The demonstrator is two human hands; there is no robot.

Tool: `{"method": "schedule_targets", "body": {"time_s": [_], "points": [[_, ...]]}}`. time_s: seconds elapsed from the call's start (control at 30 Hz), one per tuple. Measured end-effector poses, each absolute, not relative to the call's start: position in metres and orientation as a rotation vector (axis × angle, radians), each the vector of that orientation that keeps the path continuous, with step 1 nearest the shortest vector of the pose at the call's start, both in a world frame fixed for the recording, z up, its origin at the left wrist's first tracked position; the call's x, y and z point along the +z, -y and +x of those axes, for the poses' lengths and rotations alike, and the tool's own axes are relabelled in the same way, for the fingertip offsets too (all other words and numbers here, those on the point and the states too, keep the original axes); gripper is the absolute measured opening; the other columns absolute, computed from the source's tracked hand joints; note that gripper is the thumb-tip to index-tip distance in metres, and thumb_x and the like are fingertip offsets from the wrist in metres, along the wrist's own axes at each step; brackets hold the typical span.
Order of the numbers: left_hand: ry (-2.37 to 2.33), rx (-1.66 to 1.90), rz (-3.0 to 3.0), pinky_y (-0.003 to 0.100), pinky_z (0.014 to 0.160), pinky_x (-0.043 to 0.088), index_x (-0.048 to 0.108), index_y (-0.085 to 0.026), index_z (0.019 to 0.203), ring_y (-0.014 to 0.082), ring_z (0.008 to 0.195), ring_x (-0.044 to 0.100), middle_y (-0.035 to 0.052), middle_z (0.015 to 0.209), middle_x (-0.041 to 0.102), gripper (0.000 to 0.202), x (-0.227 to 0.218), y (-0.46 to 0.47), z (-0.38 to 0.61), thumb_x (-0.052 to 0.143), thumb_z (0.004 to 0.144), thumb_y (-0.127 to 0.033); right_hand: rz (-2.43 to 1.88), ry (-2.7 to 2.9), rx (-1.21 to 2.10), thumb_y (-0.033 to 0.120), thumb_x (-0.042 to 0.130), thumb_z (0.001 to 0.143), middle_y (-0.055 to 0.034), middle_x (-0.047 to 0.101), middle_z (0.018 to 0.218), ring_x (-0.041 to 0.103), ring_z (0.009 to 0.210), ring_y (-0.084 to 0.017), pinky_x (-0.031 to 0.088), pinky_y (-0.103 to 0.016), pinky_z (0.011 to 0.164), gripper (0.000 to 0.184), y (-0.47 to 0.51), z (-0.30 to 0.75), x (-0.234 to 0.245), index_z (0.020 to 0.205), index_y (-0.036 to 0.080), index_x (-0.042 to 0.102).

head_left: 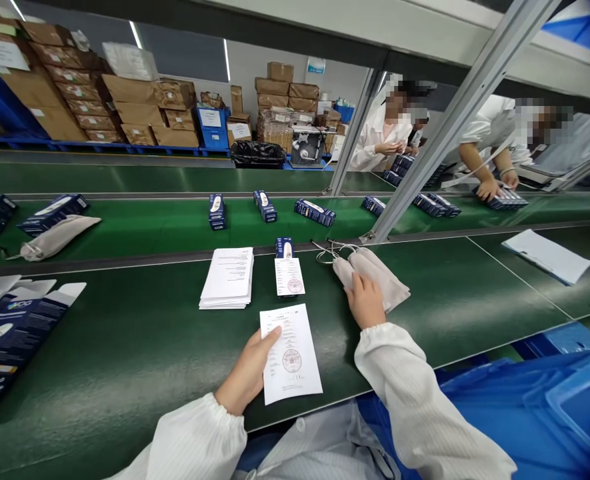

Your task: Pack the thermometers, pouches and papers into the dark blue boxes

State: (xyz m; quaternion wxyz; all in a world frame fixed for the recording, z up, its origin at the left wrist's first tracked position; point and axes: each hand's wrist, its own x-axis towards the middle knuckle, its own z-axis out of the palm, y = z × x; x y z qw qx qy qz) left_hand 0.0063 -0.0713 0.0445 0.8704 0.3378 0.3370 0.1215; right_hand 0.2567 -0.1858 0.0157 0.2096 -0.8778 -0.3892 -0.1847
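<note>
Cardboard boxes [135,110] are standing in stacks along the back of the room, and a green belt [175,233] is stretching past the far edge of the bench [139,347], carrying blue boxes [315,212] and a pale pouch [57,239]. Beyond it, people in white coats are working; one is resting both hands on blue boxes.

Close to the near edge, the person's left hand [247,370] is holding a printed sheet [295,373] with a red stamp — its grip is clamped on the sheet's left side, thumb on top. The right hand [366,300] is lying over pale drawstring pouches [392,283] near the far edge; whether its grip is closing on one, the view is not telling.

Between the hands, towards the far edge, a printed card [289,275] is lying on a small blue box [284,247] — a paper stack [227,280] is sitting just left of it. Open-flapped cartons [15,327] are occupying the left end, and white papers [545,257] are lying towards the right.
</note>
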Motion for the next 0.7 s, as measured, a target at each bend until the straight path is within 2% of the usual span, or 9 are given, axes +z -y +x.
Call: {"method": "schedule_targets", "body": {"time_s": [0.1,0.23,0.3,0.4,0.47,0.53,0.6,0.7], "points": [[-0.686,0.232,0.691,0.039,0.087,0.053,0.061,-0.012,0.109,0.0289,0.099,0.066,0.0164,0.106,0.070,0.038,0.047,0.070,0.005,0.068,0.078,-0.033,-2.529,1.163,-0.528,0.027,0.041,0.092,-0.0179,0.057,0.111,0.050,0.098,-0.031,0.044,-0.048,0.084,0.040,0.200,0.253,-0.009,0.127,0.013,0.052],[-0.690,0.210,0.682,0.039,0.087,0.053,0.060,-0.011,0.110,0.0282,0.097,0.067,0.0163,0.106,0.070,0.036,0.050,0.072,0.008,0.066,0.080,-0.032,-2.471,1.232,-0.551,0.037,0.050,0.088,-0.0177,0.052,0.118,0.048,0.106,-0.032,0.044,-0.046,0.086,0.046,0.219,0.236,-0.016,0.129,0.016,0.050],[-0.691,0.192,0.696,0.038,0.086,0.053,0.059,-0.011,0.111,0.0275,0.097,0.067,0.0162,0.107,0.070,0.036,0.051,0.074,0.010,0.065,0.081,-0.030,-2.473,1.220,-0.476,0.031,0.051,0.086,-0.0182,0.053,0.116,0.050,0.106,-0.032,0.043,-0.046,0.087,0.045,0.223,0.235,-0.007,0.127,0.014,0.052],[-0.695,0.173,0.724,0.038,0.085,0.053,0.059,-0.011,0.112,0.0274,0.097,0.067,0.0165,0.107,0.069,0.036,0.052,0.075,0.008,0.065,0.082,-0.030,-2.383,1.249,-0.033,0.025,0.048,0.084,-0.0125,0.062,0.104,0.057,0.096,-0.027,0.046,-0.042,0.087,0.041,0.226,0.245,0.020,0.123,0.015,0.055],[-0.677,0.157,0.736,0.038,0.082,0.054,0.059,-0.012,0.112,0.0283,0.097,0.067,0.0170,0.107,0.070,0.038,0.051,0.075,0.005,0.066,0.081,-0.032,-2.210,1.253,0.381,0.033,0.046,0.086,-0.0083,0.066,0.100,0.061,0.092,-0.025,0.049,-0.038,0.081,0.037,0.232,0.255,0.040,0.117,0.017,0.058],[-0.661,0.143,0.749,0.039,0.079,0.054,0.059,-0.012,0.110,0.0296,0.095,0.068,0.0175,0.105,0.070,0.038,0.050,0.075,0.002,0.066,0.080,-0.035,-2.143,1.212,0.628,0.043,0.045,0.087,-0.0064,0.068,0.094,0.063,0.087,-0.024,0.051,-0.037,0.075,0.037,0.241,0.265,0.052,0.109,0.018,0.063],[-0.660,0.138,0.762,0.038,0.078,0.054,0.060,-0.012,0.108,0.0300,0.094,0.068,0.0173,0.102,0.071,0.038,0.049,0.075,0.000,0.066,0.080,-0.036,-2.285,1.139,0.545,0.046,0.048,0.086,-0.0077,0.069,0.094,0.064,0.086,-0.026,0.051,-0.039,0.076,0.039,0.249,0.271,0.052,0.107,0.018,0.064],[-0.667,0.134,0.775,0.036,0.080,0.053,0.060,-0.012,0.109,0.0281,0.093,0.068,0.0165,0.101,0.071,0.039,0.048,0.076,0.001,0.067,0.079,-0.035,-2.464,1.070,-0.009,0.041,0.046,0.088,-0.0126,0.065,0.110,0.060,0.102,-0.029,0.047,-0.044,0.090,0.041,0.252,0.264,0.031,0.118,0.017,0.059]]}}
